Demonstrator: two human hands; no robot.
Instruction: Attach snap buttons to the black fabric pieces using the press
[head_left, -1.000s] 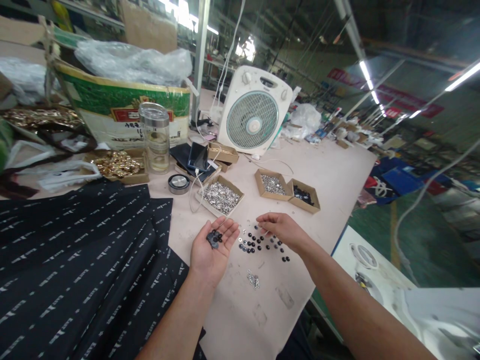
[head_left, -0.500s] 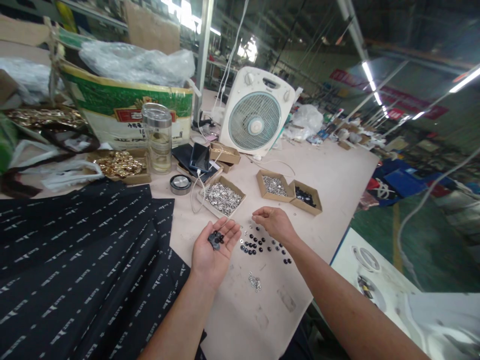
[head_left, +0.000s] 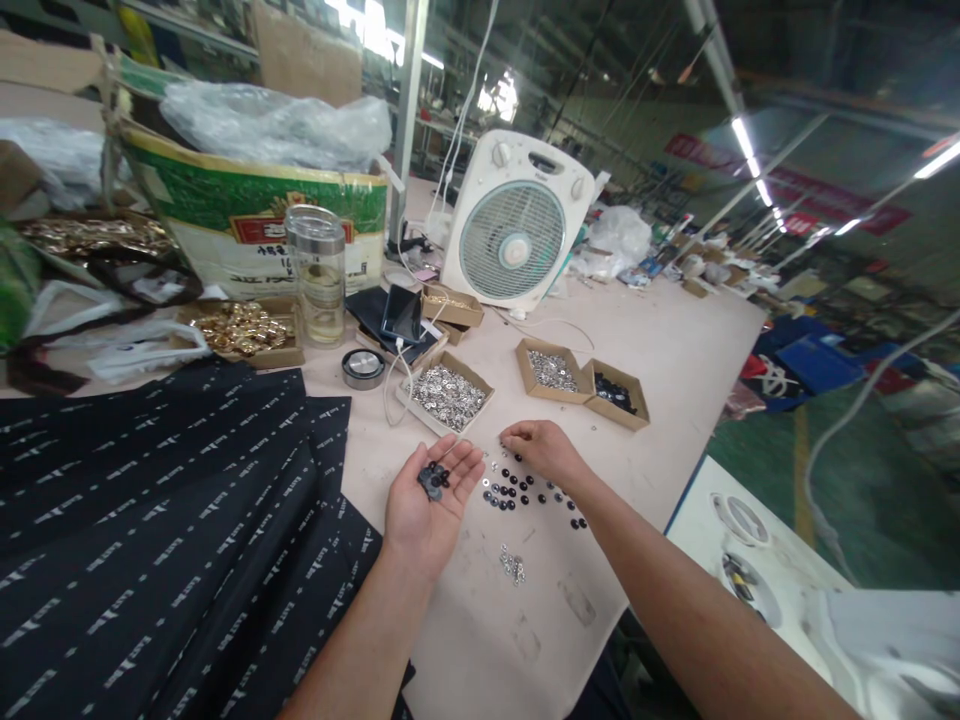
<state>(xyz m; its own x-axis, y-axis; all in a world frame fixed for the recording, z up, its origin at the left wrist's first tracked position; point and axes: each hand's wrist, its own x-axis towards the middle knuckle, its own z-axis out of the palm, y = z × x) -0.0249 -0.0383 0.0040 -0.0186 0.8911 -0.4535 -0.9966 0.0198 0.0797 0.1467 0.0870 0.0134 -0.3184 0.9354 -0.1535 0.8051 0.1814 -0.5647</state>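
My left hand (head_left: 427, 510) lies palm up, fingers half spread, cradling several small black snap buttons (head_left: 433, 480). To the right of it, my right hand (head_left: 544, 450) is pinched at the fingertips, low over the table; whatever it holds is too small to make out. Black snap caps (head_left: 512, 492) lie in loose rows on the table below and beside it. A few silver rings (head_left: 486, 483) sit near these caps, and a small heap of silver snap parts (head_left: 512, 565) lies closer to me.
Beyond my hands stand a box of silver parts (head_left: 448, 395), another silver-filled box (head_left: 553, 370) and a box of black parts (head_left: 615, 392). A fan (head_left: 513, 225) stands behind. Dark printed fabric (head_left: 172, 540) covers the left side, near a glass jar (head_left: 322, 290) and phone (head_left: 401, 313).
My right hand has shifted slightly left and down, its fingertips still pinched. My left hand keeps its pose with the black buttons in the palm.
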